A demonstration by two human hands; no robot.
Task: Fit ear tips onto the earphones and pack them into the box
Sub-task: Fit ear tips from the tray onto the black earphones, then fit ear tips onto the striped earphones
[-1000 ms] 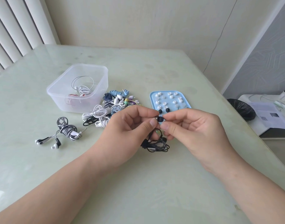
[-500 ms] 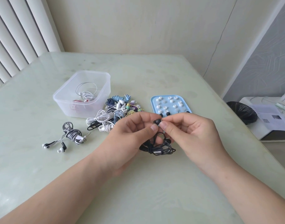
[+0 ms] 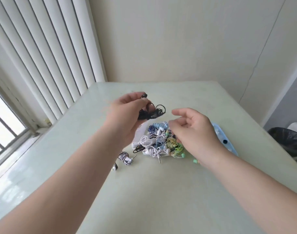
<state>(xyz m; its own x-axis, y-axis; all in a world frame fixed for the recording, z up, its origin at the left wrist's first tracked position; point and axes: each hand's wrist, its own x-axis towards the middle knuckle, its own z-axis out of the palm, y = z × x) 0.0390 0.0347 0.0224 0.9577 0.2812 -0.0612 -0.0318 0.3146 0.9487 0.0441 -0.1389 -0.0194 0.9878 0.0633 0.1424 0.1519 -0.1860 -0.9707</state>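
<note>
Clear box almost wholly hidden behind left hand (image 3: pixel 125 119); blue tray (image 3: pixel 227 146) mostly covered by right hand (image 3: pixel 195 130).

The scene is lit brightly and evenly by daylight from the window (image 3: pixel 2 132) at the left, which is blown out to near white. A pale sheen is thrown across the left part of the glossy table (image 3: pixel 152 191); shadows are soft and faint. Motion blur is seen on the left hand (image 3: pixel 127 115) and right hand (image 3: pixel 195 130), and fine detail is smeared throughout. Strong wide-angle distortion is shown at the edges: the blinds (image 3: pixel 48 56) are fanned and bent.
</note>
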